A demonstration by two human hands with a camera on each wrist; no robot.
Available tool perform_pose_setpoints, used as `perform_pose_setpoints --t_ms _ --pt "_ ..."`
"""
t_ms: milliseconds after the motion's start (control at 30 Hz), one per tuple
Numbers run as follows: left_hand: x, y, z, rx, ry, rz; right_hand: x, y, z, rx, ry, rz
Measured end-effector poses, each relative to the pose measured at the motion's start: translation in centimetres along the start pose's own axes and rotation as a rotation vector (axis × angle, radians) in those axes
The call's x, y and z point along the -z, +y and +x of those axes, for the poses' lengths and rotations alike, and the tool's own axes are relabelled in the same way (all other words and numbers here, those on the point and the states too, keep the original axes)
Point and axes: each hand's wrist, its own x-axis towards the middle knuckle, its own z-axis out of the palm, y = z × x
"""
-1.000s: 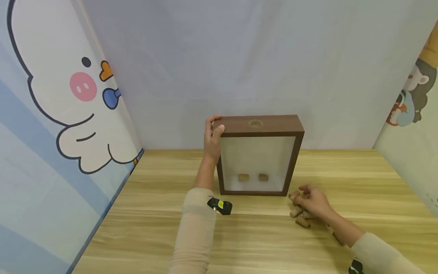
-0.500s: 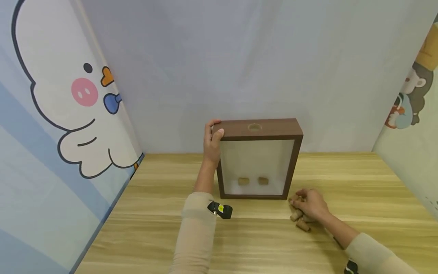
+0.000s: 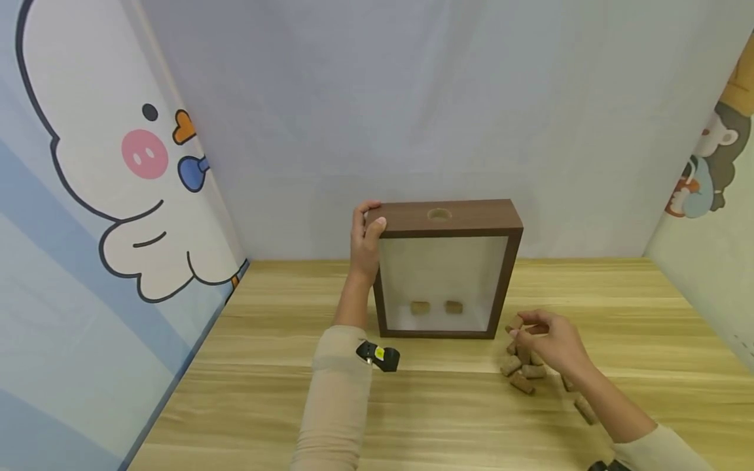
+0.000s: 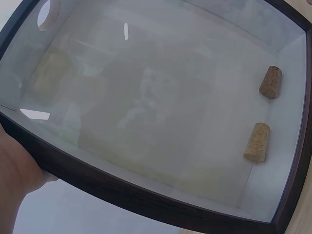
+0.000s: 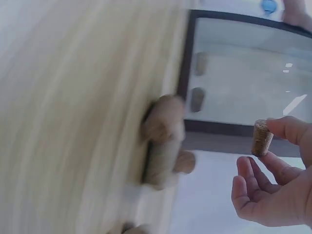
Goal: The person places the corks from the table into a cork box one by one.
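Note:
A dark brown shadow box frame (image 3: 448, 226) with a clear front stands upright on the table, a round hole (image 3: 439, 214) in its top. My left hand (image 3: 366, 245) grips its upper left corner, thumb in front and fingers over the top and side. Behind the pane lie two corks (image 4: 257, 143), low in the box. Between thumb and fingertip, my right hand (image 3: 554, 340) pinches another cork (image 5: 262, 138), raised just above the table by the frame's lower right corner. Several loose corks (image 3: 521, 382) lie beneath and beside that hand.
The wooden table (image 3: 265, 392) meets a pale grey wall (image 3: 412, 98) behind the frame. Cartoon-printed panels (image 3: 88, 196) rise on the left and right. One cork (image 3: 585, 410) lies apart from the pile, near the right forearm.
My right hand has come up from the pile with a cork pinched in its fingers, uncovering more corks below. The left hand keeps its grip on the frame.

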Motion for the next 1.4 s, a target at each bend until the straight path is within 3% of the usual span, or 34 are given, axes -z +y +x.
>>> perform_pose_setpoints --t_ms 400,633,800,1033,1400 --pt "0.0 -0.2 0.2 0.021 0.01 0.005 -0.9 -3.3 -0.5 0.041 -0.033 0.254" --pt "0.1 -0.2 0.2 0.021 -0.006 -0.004 -0.9 -5.3 0.1 0.086 -0.025 0.318" --pt "0.1 0.4 0.0 0.025 -0.012 -0.001 -0.8 -7.0 0.9 0.16 -0.018 0.368" --pt "-0.4 3.0 -0.8 0.025 -0.015 -0.003 -0.5 -9.6 2.6 0.268 0.009 0.428" --pt "-0.5 3.0 -0.8 0.034 -0.024 -0.013 0.5 -13.7 5.3 0.405 0.075 0.497"
